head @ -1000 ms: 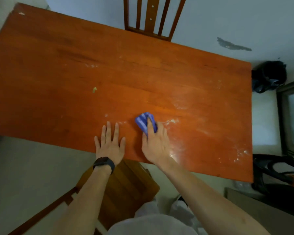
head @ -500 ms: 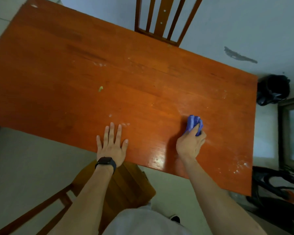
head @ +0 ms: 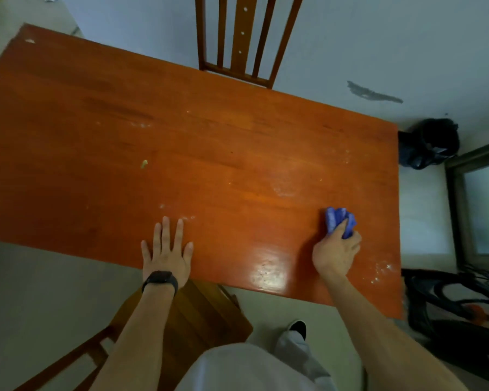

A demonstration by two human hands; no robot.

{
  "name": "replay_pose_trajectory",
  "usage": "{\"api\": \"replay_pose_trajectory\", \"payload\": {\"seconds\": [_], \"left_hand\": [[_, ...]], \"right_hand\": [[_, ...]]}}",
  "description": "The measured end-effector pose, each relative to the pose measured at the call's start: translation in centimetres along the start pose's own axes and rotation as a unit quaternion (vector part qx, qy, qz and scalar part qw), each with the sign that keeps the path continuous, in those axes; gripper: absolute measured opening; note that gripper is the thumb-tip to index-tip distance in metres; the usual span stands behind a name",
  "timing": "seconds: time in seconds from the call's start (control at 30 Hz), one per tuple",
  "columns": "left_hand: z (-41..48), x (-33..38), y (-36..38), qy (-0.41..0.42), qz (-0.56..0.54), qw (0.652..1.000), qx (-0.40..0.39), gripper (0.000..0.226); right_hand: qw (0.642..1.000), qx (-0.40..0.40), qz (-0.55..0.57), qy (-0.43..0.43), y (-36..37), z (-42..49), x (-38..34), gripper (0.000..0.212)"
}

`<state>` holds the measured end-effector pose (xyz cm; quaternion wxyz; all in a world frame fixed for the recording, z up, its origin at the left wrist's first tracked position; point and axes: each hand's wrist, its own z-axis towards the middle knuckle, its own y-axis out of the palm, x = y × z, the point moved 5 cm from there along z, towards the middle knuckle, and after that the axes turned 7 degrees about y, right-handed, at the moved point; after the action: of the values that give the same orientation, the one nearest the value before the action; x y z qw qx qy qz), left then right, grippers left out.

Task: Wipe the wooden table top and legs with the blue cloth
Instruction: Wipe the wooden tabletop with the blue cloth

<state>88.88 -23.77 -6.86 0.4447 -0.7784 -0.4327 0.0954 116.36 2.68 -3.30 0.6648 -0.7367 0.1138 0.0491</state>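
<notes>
The table [head: 237, 153], a long orange-brown wooden top, fills most of the view. The left hand [head: 167, 255] lies palm down on it close to the near edge. Its fingers [head: 165, 230] are straight and slightly spread, holding nothing, and a black watch [head: 160, 278] circles the wrist. Well beyond the fingertips and a little to their left sits a small yellowish crumb [head: 144, 163]. Just beside the index fingertip is a scatter of white specks [head: 188, 218]. Behind the wrist, a wooden chair [head: 203, 314] pokes out from under the near edge. Far past the fingertips, across the table, stands the slatted back of a second chair [head: 237, 43].

Between the two hands, nearer the right one, a glossy patch [head: 268, 273] shines on the wood. The right hand [head: 335, 253] grips the bunched blue cloth [head: 338, 220]. The fingers are curled over it, the thumb lies along its left side, and the cloth is pressed to the table top, bulging out past the fingertips. To the right of the knuckles, near the table's end, lie white flecks [head: 381, 270]. Beyond that end, on the floor, are a black bag [head: 429, 143] and dark cables [head: 449, 294].
</notes>
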Motion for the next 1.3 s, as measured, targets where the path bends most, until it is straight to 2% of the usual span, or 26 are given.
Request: {"api": "replay_pose_trajectory", "payload": {"seconds": [0.07,0.17,0.27,0.3,0.37,0.47,0.53,0.57,0.63,0.7,0.77,0.83,0.87,0.93,1.03,1.1,1.13,1.2,1.23,1.3], "left_hand": [[0.0,0.1,-0.2,-0.01,0.008,1.0,0.001,0.059],[-0.1,0.6,-0.6,-0.027,0.023,0.999,-0.015,0.058],[-0.3,1.3,-0.7,-0.039,0.054,0.998,-0.014,0.059],[-0.5,1.7,-0.7,-0.04,0.055,0.998,-0.005,0.06],[-1.3,2.9,-0.4,-0.039,0.041,0.998,0.026,0.061],[-2.6,6.9,1.0,0.001,0.048,0.997,0.059,0.064],[-3.6,11.2,2.4,0.049,0.045,0.996,0.063,0.067],[-4.0,13.5,3.0,0.072,0.046,0.994,0.064,0.068],[-4.6,17.8,4.4,0.094,0.037,0.994,0.047,0.067],[-5.0,20.8,6.2,0.087,0.039,0.995,0.022,0.066],[-5.0,21.9,7.7,0.067,0.041,0.997,-0.01,0.065],[-4.5,21.9,8.2,0.051,0.047,0.997,-0.03,0.065],[-4.4,21.8,8.2,0.051,0.052,0.997,-0.037,0.065],[-4.3,22.0,8.0,0.055,0.059,0.995,-0.054,0.066],[-4.5,22.4,8.1,0.048,0.072,0.994,-0.07,0.066],[-4.5,22.5,8.0,0.04,0.079,0.993,-0.079,0.066],[-4.5,22.5,8.0,0.038,0.083,0.993,-0.08,0.065],[-4.4,22.3,7.8,0.035,0.096,0.992,-0.076,0.065],[-4.2,22.3,7.7,0.034,0.104,0.991,-0.075,0.065],[-4.1,22.4,7.7,0.028,0.116,0.99,-0.079,0.065]], "right_hand": [[0.994,-0.025,0.032,-0.105,1.4,-3.2,-2.3,0.063],[0.945,-0.107,-0.006,-0.311,4.2,-11.7,-6.1,0.07],[0.913,-0.136,-0.042,-0.382,4.7,-13.6,-5.5,0.074],[0.918,-0.122,-0.039,-0.377,4.1,-12.0,-4.2,0.074],[0.943,-0.095,-0.057,-0.313,2.6,-7.4,-0.1,0.075],[0.984,-0.079,-0.056,-0.146,-0.6,-0.2,7.1,0.078],[0.998,-0.052,-0.014,-0.038,-2.2,2.9,10.4,0.078],[0.999,-0.03,0.015,-0.011,-2.7,3.7,10.8,0.078],[0.997,-0.024,0.066,-0.041,-2.7,3.3,9.7,0.078],[0.98,-0.07,0.072,-0.172,-1.6,-0.1,6.6,0.076],[0.945,-0.113,0.029,-0.306,-0.1,-4.3,4.4,0.075],[0.919,-0.097,0.004,-0.383,0.8,-5.1,4.5,0.077],[0.917,-0.081,0.004,-0.391,0.7,-3.6,5.6,0.078],[0.938,-0.068,-0.01,-0.339,0.0,0.9,9.3,0.077],[0.991,-0.045,-0.015,-0.126,-3.3,8.3,17.5,0.075],[0.999,-0.037,0.031,-0.003,-5.6,10.8,21.8,0.075],[0.998,-0.041,0.05,0.024,-6.1,11.1,22.7,0.074],[0.997,-0.018,0.081,0.006,-6.8,9.5,22.1,0.071],[0.996,-0.009,0.087,-0.032,-6.8,7.7,21.0,0.069],[0.986,-0.045,0.074,-0.144,-5.9,3.3,18.0,0.072]]}}
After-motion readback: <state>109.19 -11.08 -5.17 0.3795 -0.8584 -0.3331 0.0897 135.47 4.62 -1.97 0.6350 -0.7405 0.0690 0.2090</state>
